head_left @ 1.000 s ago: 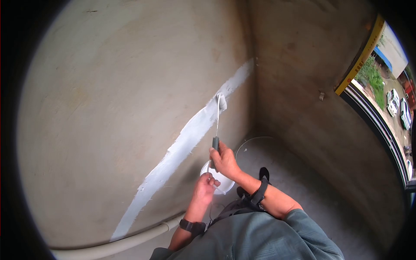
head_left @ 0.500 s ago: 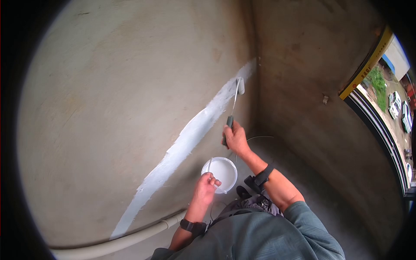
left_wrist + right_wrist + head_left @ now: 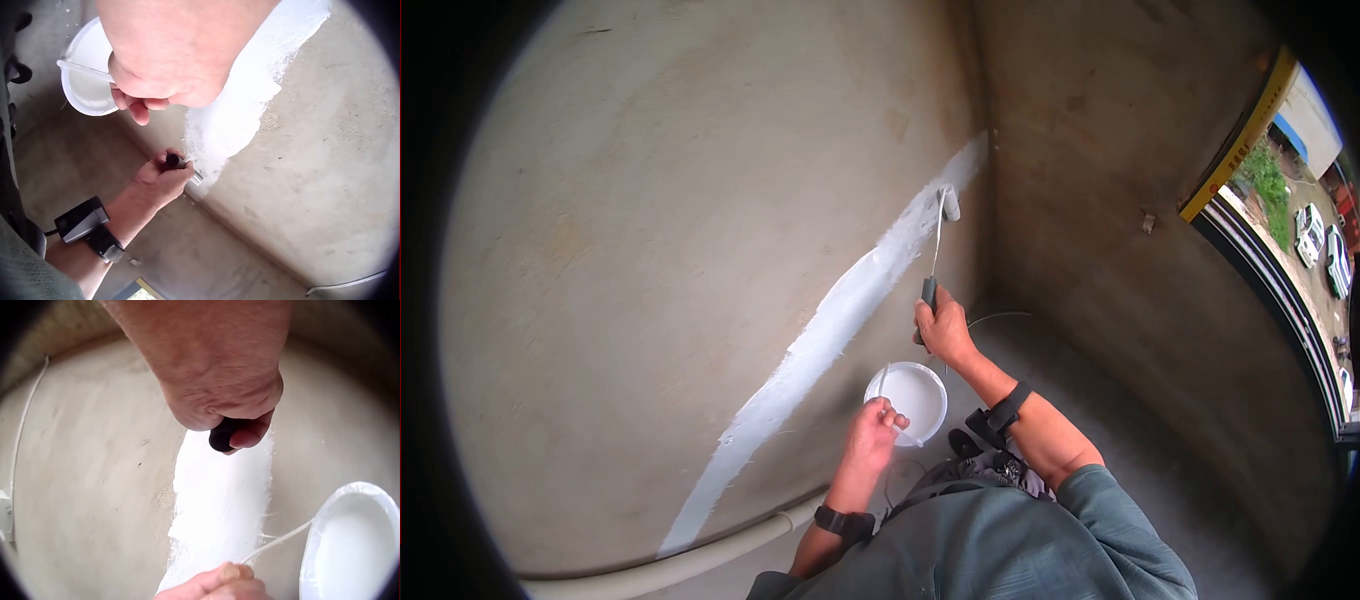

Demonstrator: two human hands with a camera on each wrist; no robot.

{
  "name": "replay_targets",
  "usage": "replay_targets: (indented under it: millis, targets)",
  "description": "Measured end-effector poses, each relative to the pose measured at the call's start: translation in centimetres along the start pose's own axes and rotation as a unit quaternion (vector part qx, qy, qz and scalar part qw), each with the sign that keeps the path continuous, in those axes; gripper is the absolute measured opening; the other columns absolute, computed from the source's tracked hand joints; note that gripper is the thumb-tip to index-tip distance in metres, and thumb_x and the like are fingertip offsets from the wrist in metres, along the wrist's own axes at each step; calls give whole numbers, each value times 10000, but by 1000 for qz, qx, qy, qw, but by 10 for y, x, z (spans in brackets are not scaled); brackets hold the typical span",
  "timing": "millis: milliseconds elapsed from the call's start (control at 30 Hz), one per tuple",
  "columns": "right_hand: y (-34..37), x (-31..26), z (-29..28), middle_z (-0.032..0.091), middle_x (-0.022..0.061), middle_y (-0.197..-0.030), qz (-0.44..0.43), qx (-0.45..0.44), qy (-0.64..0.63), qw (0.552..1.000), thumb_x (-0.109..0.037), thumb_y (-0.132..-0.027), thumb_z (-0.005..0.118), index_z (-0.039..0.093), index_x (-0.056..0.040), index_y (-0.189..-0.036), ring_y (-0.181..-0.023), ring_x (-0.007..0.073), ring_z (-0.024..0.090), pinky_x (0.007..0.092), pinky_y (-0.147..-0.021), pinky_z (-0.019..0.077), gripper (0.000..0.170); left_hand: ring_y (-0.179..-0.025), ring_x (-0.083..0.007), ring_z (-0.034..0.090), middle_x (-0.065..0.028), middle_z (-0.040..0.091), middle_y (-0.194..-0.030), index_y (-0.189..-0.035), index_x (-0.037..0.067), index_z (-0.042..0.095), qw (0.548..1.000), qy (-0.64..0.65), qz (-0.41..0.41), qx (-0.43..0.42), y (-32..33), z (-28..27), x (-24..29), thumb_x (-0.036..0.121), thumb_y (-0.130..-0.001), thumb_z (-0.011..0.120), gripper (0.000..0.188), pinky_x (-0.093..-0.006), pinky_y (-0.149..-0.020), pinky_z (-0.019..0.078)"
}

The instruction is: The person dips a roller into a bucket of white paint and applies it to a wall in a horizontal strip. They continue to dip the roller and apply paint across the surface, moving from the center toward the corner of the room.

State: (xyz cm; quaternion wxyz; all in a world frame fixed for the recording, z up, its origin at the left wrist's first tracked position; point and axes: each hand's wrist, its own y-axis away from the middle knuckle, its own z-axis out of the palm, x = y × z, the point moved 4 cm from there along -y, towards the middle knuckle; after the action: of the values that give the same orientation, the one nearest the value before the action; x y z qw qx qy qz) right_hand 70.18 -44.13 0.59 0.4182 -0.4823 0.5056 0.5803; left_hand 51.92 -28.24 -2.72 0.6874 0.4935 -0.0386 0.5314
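My right hand (image 3: 945, 328) grips the dark handle of a paint roller (image 3: 952, 204). The roller's white sleeve is at the wall, on the upper part of a white painted stripe (image 3: 810, 345). In the right wrist view only the butt of the roller handle (image 3: 220, 439) shows below the palm; the sleeve is hidden. Lower down, my left hand (image 3: 868, 440) holds up a white bucket (image 3: 945, 398) by its thin bail handle (image 3: 87, 70), fingers curled round it. White paint lies inside the bucket, which hangs close to the wall beneath the right hand.
The stripe slants across a bare grey wall (image 3: 650, 200) toward the corner with a second wall (image 3: 1100, 150). A pale pipe (image 3: 670, 572) runs along the wall's foot. At the right is a window opening with a yellow-edged frame (image 3: 1238, 140), vehicles outside.
The roller and my right hand have gone up and right along the stripe toward the corner, then slightly back down. The left hand has kept the bucket in nearly the same place.
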Motion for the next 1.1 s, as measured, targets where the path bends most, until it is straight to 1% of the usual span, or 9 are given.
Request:
replay_targets:
  millis: [167,267,367,567,667,767,867,967,1100]
  targets:
    - [35,8,20,632,151,-657,-16,-19,12,1000,-183,-1009,538,508,81,-1041,-541,258,706,381,-514,556,268,-752,-233,550,-26,508,-693,-868,92,583,1000,1,-3,-8,-2,-2,0,195,-979,596,152,-435,-848,471]
    - [19,9,9,640,173,-665,-11,3,27,1000,-179,-1006,543,513,91,-1063,-549,269,713,389,-526,565,278,-745,-230,546,-25,504,-691,-866,93,580,1000,-3,-1,-11,0,-1,3,192,-980,594,151,-432,-845,472]
    - [1,4,-1,651,189,-674,15,0,39,999,-179,-1001,549,516,98,-1066,-557,276,719,394,-535,569,286,-738,-225,541,-23,502,-690,-861,95,578,1000,-2,1,-12,2,-3,3,189,-980,592,153,-431,-841,472]
    - [34,13,17,663,199,-702,6,-25,35,999,-179,-1001,549,508,94,-1030,-559,286,720,402,-537,570,277,-733,-219,539,-20,505,-690,-855,95,580,1000,1,-1,-8,3,-4,3,188,-983,591,158,-429,-842,471]
    - [17,18,8,660,197,-708,-9,5,54,998,-182,-1001,548,510,101,-1049,-557,289,718,404,-518,564,289,-737,-218,541,-20,502,-688,-863,95,578,1000,-1,2,-10,3,-5,3,192,-986,589,157,-429,-846,470]
    - [-1,8,-5,659,203,-707,11,2,41,999,-189,-1000,550,511,102,-1051,-554,292,715,413,-498,559,298,-740,-217,544,-18,501,-687,-867,96,577,1000,0,2,-15,4,-6,2,197,-988,588,157,-430,-849,472]
    - [14,7,2,660,205,-707,15,-6,33,999,-191,-1002,543,509,102,-1053,-553,288,715,404,-474,551,299,-741,-215,545,-17,501,-688,-861,97,579,1000,4,-3,-10,5,-6,3,197,-988,590,162,-431,-850,473]
    - [26,17,9,659,210,-692,-2,-28,77,997,-190,-1002,539,509,103,-1059,-556,283,717,402,-473,552,300,-738,-215,544,-16,501,-687,-854,97,580,1000,6,-3,-6,6,-4,3,195,-987,592,166,-432,-848,473]
    - [11,14,-1,661,228,-675,3,-11,73,997,-181,-997,542,503,121,-1077,-570,311,725,411,-503,563,315,-736,-215,543,-17,500,-685,-856,96,579,1000,4,-1,-14,4,-6,2,191,-984,593,161,-431,-844,472]
